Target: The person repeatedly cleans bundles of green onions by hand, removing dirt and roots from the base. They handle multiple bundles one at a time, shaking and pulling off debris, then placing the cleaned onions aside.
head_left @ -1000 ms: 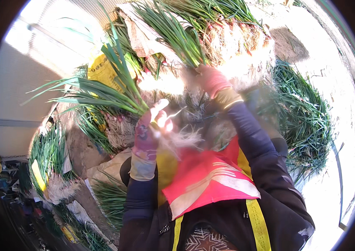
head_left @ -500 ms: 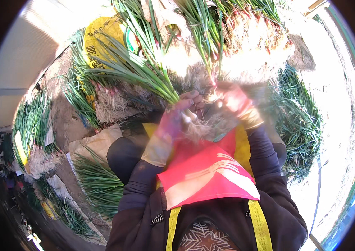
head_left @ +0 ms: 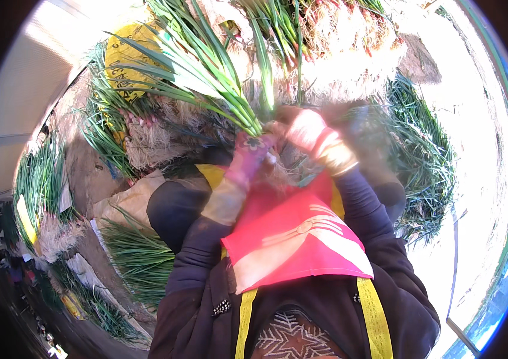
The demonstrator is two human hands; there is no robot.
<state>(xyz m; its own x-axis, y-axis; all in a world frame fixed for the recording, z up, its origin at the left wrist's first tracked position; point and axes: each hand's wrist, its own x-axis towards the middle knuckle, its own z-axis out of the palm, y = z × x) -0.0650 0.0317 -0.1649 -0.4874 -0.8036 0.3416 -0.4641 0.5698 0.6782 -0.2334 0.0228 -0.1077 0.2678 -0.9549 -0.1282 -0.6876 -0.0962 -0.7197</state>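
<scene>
My left hand (head_left: 252, 152), in a pink patterned glove, is closed around a bunch of green onions (head_left: 230, 90). Their long leaves fan up and to the left, while pale bulbs and roots (head_left: 278, 175) hang below the fist. Close against it, my right hand (head_left: 309, 133), also gloved in pink and slightly blurred, pinches an upright green onion stalk (head_left: 264, 75) near its lower end. Its fingertips are partly hidden behind the hand. Over my lap lies a red apron (head_left: 296, 239) with yellow straps.
Large heaps of rooted green onions (head_left: 349, 54) lie ahead. A yellow printed sack (head_left: 128, 63) is at far left. Loose green leaves (head_left: 418, 161) are piled on the right. More onion bundles (head_left: 41, 179) and cut greens (head_left: 137, 257) lie at left, beside brown paper (head_left: 125, 200).
My right hand has moved left with its stalk, up against the bunch in my left hand. My left hand keeps its grip. The whole view has shifted slightly.
</scene>
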